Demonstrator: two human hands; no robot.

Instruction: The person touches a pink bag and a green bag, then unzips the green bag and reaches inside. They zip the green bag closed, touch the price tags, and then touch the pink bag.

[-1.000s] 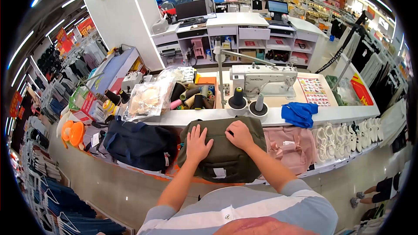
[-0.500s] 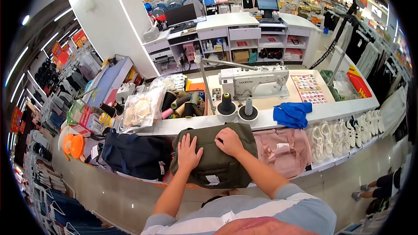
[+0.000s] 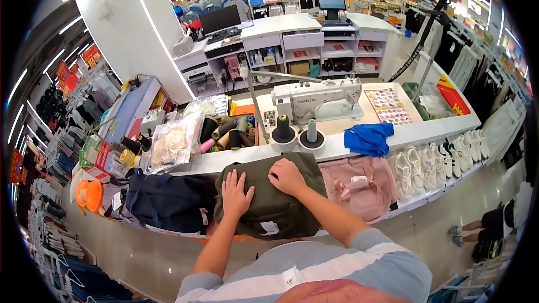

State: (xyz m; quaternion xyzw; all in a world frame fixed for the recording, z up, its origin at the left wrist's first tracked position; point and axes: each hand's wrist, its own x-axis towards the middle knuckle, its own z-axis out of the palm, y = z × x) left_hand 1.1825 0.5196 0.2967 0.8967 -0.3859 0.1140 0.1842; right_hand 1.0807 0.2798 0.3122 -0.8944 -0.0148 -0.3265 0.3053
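Note:
An olive-green bag [image 3: 264, 205] with a white tag [image 3: 269, 228] lies in front of me on the counter's near ledge. My left hand [image 3: 236, 195] rests flat on the bag's left part, fingers spread. On the upper right part, near the seam along the top, my right hand [image 3: 288, 178] is closed with its fingers curled together. Whatever it may pinch is hidden. A dark navy bag [image 3: 168, 199] lies to the left of the green one, and a pink bag [image 3: 359, 188] is close on its right.
Beyond the bags are thread cones [image 3: 283, 132], a sewing machine [image 3: 317, 101], a box of spools [image 3: 230, 134] and a blue cloth [image 3: 369, 139]. White shoes [image 3: 415, 173] line the ledge at right. Another person's legs [image 3: 477, 227] show at far right.
The whole view has shifted slightly, so things sit a little further left and higher. Both hands stay in nearly the same places on the green bag.

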